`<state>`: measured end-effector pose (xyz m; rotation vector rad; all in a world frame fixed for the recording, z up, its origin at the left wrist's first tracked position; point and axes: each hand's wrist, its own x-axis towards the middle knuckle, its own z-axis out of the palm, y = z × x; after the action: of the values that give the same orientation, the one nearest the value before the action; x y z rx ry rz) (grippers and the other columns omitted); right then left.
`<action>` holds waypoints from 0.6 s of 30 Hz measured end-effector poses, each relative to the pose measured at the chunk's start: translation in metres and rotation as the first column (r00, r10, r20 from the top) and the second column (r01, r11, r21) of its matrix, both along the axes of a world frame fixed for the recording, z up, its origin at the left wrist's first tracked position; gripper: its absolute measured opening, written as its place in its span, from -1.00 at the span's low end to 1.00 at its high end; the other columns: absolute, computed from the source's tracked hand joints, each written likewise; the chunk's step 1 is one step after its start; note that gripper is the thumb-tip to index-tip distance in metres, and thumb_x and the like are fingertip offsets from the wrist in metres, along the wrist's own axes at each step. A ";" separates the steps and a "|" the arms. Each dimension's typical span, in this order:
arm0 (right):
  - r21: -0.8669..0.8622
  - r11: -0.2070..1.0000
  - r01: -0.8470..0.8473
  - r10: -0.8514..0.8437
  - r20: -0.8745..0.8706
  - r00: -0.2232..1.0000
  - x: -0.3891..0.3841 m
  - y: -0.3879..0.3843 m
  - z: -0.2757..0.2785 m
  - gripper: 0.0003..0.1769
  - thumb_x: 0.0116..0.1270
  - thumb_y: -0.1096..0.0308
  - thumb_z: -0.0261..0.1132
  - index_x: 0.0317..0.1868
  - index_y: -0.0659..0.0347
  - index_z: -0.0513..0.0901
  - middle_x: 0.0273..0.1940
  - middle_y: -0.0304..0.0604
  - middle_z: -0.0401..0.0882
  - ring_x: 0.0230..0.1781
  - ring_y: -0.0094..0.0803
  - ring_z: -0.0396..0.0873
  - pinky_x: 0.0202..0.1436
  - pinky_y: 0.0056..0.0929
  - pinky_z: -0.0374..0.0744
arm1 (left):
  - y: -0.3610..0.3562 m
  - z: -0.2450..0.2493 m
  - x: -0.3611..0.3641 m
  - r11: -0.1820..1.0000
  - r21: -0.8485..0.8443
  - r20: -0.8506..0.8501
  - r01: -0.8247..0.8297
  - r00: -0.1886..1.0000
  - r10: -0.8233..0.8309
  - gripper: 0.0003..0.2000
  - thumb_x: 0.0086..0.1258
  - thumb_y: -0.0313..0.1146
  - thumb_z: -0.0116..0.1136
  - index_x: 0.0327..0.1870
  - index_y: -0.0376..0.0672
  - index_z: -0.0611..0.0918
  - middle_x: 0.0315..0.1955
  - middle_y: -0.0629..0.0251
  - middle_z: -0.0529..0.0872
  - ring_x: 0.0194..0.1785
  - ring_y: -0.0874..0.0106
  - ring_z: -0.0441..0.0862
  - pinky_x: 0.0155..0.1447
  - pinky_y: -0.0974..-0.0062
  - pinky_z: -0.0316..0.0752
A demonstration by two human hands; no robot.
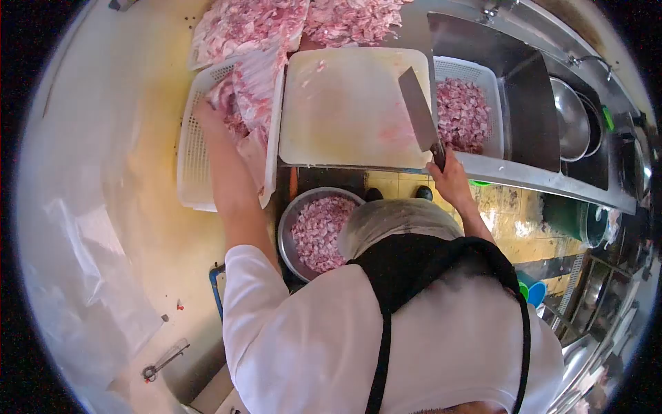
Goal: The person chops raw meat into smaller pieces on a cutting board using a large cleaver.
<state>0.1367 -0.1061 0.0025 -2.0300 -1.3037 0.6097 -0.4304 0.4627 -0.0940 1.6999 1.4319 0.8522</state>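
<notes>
My right hand [449, 178] is wrapped round the dark handle of a cleaver [418, 110]. The broad blade points away from me over the right edge of the white cutting board [348, 103]. On the left, my left hand [205, 114] reaches into a white perforated basket [189, 172], and its fingers are hidden at the meat. Large slabs of raw meat with ribs [256, 93] lie in this basket and lean over its rim. A few small scraps and pinkish wet stains mark the board.
Chopped meat fills a white basket [498, 103] in the sink at right and a metal bowl [284, 238] below the board. Piled meat [248, 27] sits behind the left basket. Metal bowls [569, 121] rest in the far sink. A whisk [165, 360] hangs or lies lower left.
</notes>
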 end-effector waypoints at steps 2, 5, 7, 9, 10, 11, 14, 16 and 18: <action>0.006 1.000 0.025 -0.024 -0.108 0.994 0.001 -0.006 -0.002 -0.53 0.33 0.28 0.31 0.11 0.40 0.40 -0.38 0.19 0.62 -0.42 0.05 0.65 -0.32 -0.08 0.56 | -0.049 0.038 0.005 0.999 0.010 0.267 -0.038 0.963 0.034 -0.43 0.21 -0.23 0.34 0.26 -0.14 0.47 0.17 0.15 0.54 0.04 0.02 0.63 0.03 0.02 0.57; 0.012 0.999 0.036 -0.033 -0.203 0.979 0.007 -0.016 -0.016 -0.58 0.33 0.29 0.32 0.04 0.39 0.41 -0.50 0.04 0.56 -0.59 -0.22 0.60 -0.49 -0.22 0.52 | -0.100 0.122 0.025 0.994 -0.004 0.619 -0.113 0.780 0.091 -0.53 0.21 -0.28 0.34 0.14 -0.22 0.55 0.01 0.14 0.64 -0.02 0.15 0.66 -0.01 0.19 0.60; 0.008 1.000 0.025 -0.023 -0.190 0.981 0.014 -0.022 -0.019 -0.61 0.32 0.30 0.32 -0.01 0.39 0.42 -0.55 -0.03 0.53 -0.64 -0.33 0.57 -0.56 -0.30 0.48 | -0.127 0.178 0.062 0.986 -0.035 0.803 -0.166 0.583 0.126 -0.60 0.22 -0.31 0.34 0.06 -0.28 0.60 -0.10 0.14 0.70 -0.05 0.23 0.68 -0.04 0.30 0.63; 0.025 0.999 -0.046 0.051 -0.272 0.961 0.023 -0.018 -0.012 -0.67 0.30 0.34 0.31 -0.10 0.39 0.43 -0.58 -0.07 0.53 -0.66 -0.36 0.55 -0.58 -0.35 0.47 | -0.182 0.249 0.124 0.934 -0.029 0.667 -0.356 0.689 0.283 -0.63 0.25 -0.34 0.28 0.06 -0.31 0.60 -0.10 0.13 0.71 -0.09 0.27 0.69 -0.06 0.33 0.62; 0.024 0.998 -0.051 0.055 -0.274 0.960 0.026 -0.016 -0.010 -0.67 0.30 0.34 0.31 -0.10 0.39 0.43 -0.58 -0.07 0.53 -0.66 -0.36 0.55 -0.58 -0.35 0.47 | -0.205 0.271 0.149 0.852 0.015 0.511 -0.523 0.737 0.443 -0.65 0.29 -0.37 0.22 0.06 -0.34 0.60 -0.10 0.12 0.71 -0.12 0.30 0.69 -0.08 0.35 0.61; -0.008 0.998 -0.065 0.058 -0.332 0.941 0.029 -0.014 -0.007 -0.71 0.30 0.36 0.31 -0.14 0.37 0.43 -0.58 -0.11 0.52 -0.67 -0.38 0.52 -0.60 -0.37 0.46 | -0.219 0.277 0.161 0.849 0.014 0.510 -0.528 0.735 0.448 -0.65 0.29 -0.37 0.22 0.06 -0.34 0.60 -0.10 0.12 0.71 -0.12 0.30 0.69 -0.08 0.35 0.61; -0.148 0.986 -0.080 -0.021 -0.580 0.814 0.044 -0.012 0.000 -0.67 0.29 0.40 0.29 -0.02 0.36 0.41 -0.52 -0.12 0.55 -0.62 -0.40 0.54 -0.56 -0.38 0.49 | -0.272 0.290 0.208 0.886 0.463 -0.150 0.002 0.986 0.076 -0.68 0.24 -0.49 0.19 0.03 -0.33 0.62 -0.16 0.09 0.74 -0.14 0.33 0.71 -0.06 0.38 0.59; -0.251 0.962 -0.107 -0.117 -0.735 0.668 0.053 -0.011 0.004 -0.57 0.30 0.42 0.28 0.13 0.36 0.40 -0.46 -0.10 0.58 -0.55 -0.39 0.58 -0.50 -0.36 0.53 | -0.302 0.258 0.256 0.768 0.626 -0.279 0.135 0.958 0.060 -0.65 0.15 -0.54 0.15 0.02 -0.27 0.63 -0.17 0.08 0.74 -0.11 0.21 0.69 0.02 0.30 0.56; -0.117 0.993 -0.010 -0.079 -0.728 0.681 0.057 -0.012 0.006 -0.78 0.34 0.37 0.27 -0.12 0.26 0.43 -0.56 -0.24 0.50 -0.71 -0.48 0.46 -0.68 -0.43 0.42 | -0.323 0.217 0.284 0.640 0.631 -0.530 0.439 0.846 -0.058 -0.61 0.08 -0.58 0.10 0.00 -0.20 0.66 -0.16 0.08 0.72 -0.05 0.06 0.64 0.12 0.20 0.51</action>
<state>0.1939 -0.1186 0.0087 -1.5848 -0.7380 1.3385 -0.1468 0.1401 0.1231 2.8319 1.1163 0.9684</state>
